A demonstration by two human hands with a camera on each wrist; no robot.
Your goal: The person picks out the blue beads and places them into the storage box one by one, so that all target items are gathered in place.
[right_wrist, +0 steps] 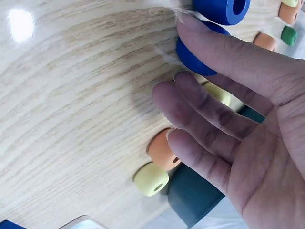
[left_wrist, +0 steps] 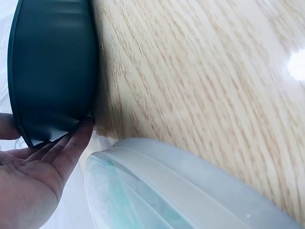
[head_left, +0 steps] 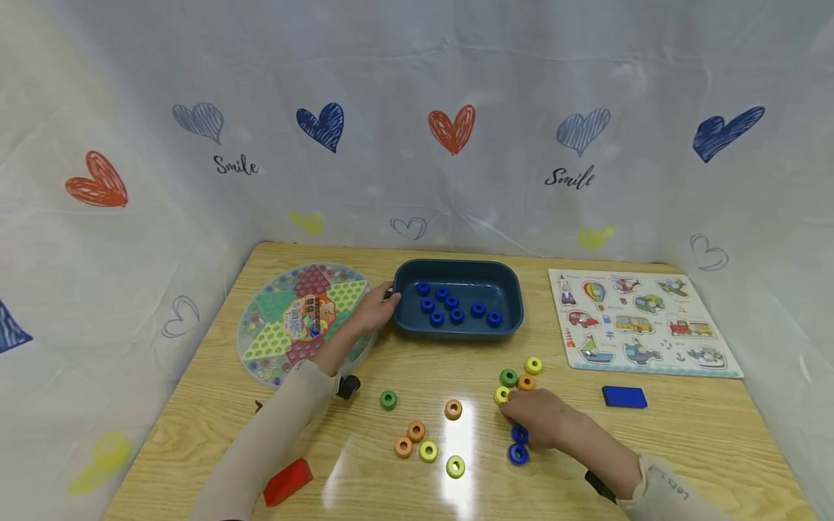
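My left hand (head_left: 378, 307) grips the left end of a dark teal plastic tub (head_left: 456, 335); in the left wrist view its thumb is at the rim and its fingers lie against the outer wall. Several blue rings (head_left: 457, 315) lie inside the tub. My right hand (head_left: 537, 417) is low over the table. In the right wrist view its thumb lies on a blue ring (right_wrist: 194, 55), the index finger mostly hidden behind, and the other fingers are spread. Another blue ring (right_wrist: 224, 10) is beside it. Yellow (head_left: 501, 395), orange (head_left: 526, 382) and green (head_left: 508, 377) rings lie just beyond that hand.
More orange (head_left: 416, 431), yellow (head_left: 455, 467) and green (head_left: 388, 399) rings are scattered mid-table. A round Chinese checkers board (head_left: 274, 318) lies left, partly under my left arm. A vehicle puzzle board (head_left: 641, 322) and blue block (head_left: 624, 396) are right; a red block (head_left: 288, 482) is front left.
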